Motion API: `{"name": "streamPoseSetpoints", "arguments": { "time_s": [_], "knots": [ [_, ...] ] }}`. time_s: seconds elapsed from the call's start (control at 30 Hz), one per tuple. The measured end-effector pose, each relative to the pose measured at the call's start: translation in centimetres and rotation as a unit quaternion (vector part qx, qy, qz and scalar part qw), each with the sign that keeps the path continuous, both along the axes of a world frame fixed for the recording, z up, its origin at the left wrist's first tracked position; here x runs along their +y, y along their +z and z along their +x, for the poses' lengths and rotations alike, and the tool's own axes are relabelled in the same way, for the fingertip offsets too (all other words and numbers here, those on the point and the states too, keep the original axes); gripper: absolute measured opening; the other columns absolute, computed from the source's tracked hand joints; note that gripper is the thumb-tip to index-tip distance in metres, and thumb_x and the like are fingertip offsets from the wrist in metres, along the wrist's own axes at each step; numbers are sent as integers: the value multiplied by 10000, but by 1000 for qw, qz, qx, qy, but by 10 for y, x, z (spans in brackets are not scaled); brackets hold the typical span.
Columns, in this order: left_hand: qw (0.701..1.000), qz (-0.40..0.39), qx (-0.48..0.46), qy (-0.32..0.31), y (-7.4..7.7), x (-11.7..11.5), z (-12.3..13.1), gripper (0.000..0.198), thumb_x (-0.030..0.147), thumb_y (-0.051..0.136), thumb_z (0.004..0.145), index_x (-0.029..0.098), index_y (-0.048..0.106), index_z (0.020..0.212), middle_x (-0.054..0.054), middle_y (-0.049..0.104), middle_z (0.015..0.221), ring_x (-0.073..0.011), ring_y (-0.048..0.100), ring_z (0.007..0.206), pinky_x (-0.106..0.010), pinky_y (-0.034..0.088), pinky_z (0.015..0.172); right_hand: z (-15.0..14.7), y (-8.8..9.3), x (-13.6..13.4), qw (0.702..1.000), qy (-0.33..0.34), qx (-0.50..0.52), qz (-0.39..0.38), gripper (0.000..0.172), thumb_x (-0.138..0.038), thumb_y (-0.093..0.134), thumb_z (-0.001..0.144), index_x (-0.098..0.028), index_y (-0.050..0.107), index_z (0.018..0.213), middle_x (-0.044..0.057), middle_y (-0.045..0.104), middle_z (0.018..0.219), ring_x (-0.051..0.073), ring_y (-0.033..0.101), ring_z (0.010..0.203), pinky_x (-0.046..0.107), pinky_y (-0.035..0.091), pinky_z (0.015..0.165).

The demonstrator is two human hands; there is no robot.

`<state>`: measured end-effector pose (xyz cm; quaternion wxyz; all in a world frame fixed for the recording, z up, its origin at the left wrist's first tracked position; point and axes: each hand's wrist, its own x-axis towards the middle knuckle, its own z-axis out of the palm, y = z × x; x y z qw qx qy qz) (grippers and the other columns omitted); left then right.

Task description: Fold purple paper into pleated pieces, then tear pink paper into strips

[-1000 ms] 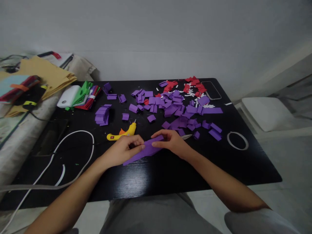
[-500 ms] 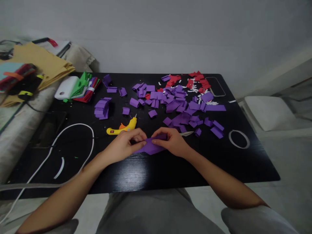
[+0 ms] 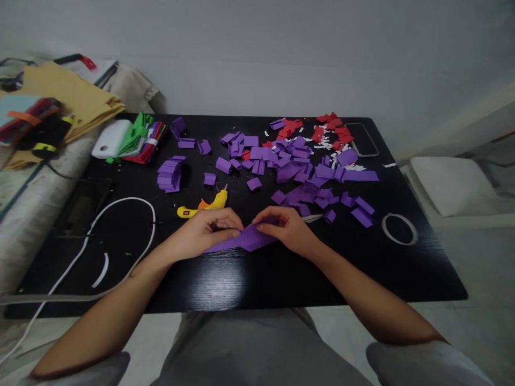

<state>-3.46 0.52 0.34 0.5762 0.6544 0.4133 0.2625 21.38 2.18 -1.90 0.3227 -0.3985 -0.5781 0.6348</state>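
Purple paper (image 3: 251,239), a folded strip, lies low over the front of the black table between my hands. My left hand (image 3: 211,229) pinches its left part between thumb and fingers. On the other side my right hand (image 3: 284,228) grips the paper with thumb on top and fingers curled behind. Both fingertip pairs are close together near the paper's middle. Just behind my left hand lies a yellow glue gun (image 3: 205,205), nozzle pointing up and right. A scissors blade (image 3: 312,219) shows beside my right hand; the rest is hidden.
Many folded purple paper pieces (image 3: 298,166) spread across the table's back, with red scraps (image 3: 333,123) behind. A white cable (image 3: 153,236) loops at left. A roll of tape (image 3: 399,229) lies at right. Coloured paper bundles (image 3: 140,140) sit back left.
My left hand has shifted slightly left along the purple paper, and more of the strip shows beneath it. The whole view has moved a little; both hands keep their hold.
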Motion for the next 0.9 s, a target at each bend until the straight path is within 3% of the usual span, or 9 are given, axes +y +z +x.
{"name": "streamPoseSetpoints", "arguments": {
  "time_s": [0.1, 0.23, 0.33, 0.43, 0.63, 0.8, 0.9],
  "knots": [
    [1000, 8, 19, -7, 3, 1, -2, 78, 258, 731, 922, 195, 766, 952, -29, 798, 918, -146, 753, 857, -251, 598, 819, 1, 3, -1, 999, 17, 15, -25, 117, -314, 790, 836, -218, 795, 903, 33, 817, 950, 197, 729, 924, 347, 531, 891],
    [998, 29, 48, -18, 6, 0, -4, 112, 277, 710, 931, 198, 786, 952, -30, 809, 900, -155, 756, 825, -252, 603, 782, -1, 5, -5, 998, 26, 25, -51, 242, -402, 862, 793, -214, 787, 925, 42, 820, 944, 203, 750, 902, 350, 571, 873],
    [997, 35, 62, -29, 8, -2, -5, 123, 270, 695, 938, 201, 785, 985, -28, 812, 912, -150, 755, 819, -243, 595, 774, -3, 4, -8, 999, 29, -12, -20, 256, -368, 905, 750, -219, 807, 933, 31, 817, 929, 199, 751, 879, 339, 575, 862],
    [995, 56, 72, -41, 12, -3, -4, 124, 269, 680, 943, 194, 751, 1012, -29, 795, 917, -151, 745, 825, -245, 588, 772, -3, 5, -10, 997, 26, -62, 32, 183, -339, 874, 799, -223, 828, 932, 25, 823, 908, 203, 753, 874, 331, 562, 848],
    [991, 74, 113, -8, 14, -4, -1, 193, 352, 675, 971, 192, 702, 1076, -8, 766, 865, -145, 730, 797, -226, 564, 730, -4, 9, -15, 990, 2, -92, 103, 103, -288, 848, 835, -246, 833, 928, 6, 834, 913, 204, 768, 864, 328, 563, 855],
    [984, 87, 145, -56, 9, -4, -1, 253, 419, 630, 1019, 217, 779, 1041, -9, 782, 874, -143, 719, 775, -232, 527, 706, -6, 7, -18, 987, -6, -100, 122, 101, -331, 838, 858, -259, 834, 928, 2, 829, 885, 203, 763, 825, 330, 568, 819],
    [983, 103, 144, -52, 8, -5, -1, 237, 398, 634, 1021, 219, 785, 1053, -8, 792, 882, -138, 720, 769, -230, 520, 702, -6, 6, -18, 989, -11, -94, 113, 107, -340, 837, 859, -258, 836, 927, 4, 830, 894, 202, 761, 836, 325, 561, 814]
  ]
}}
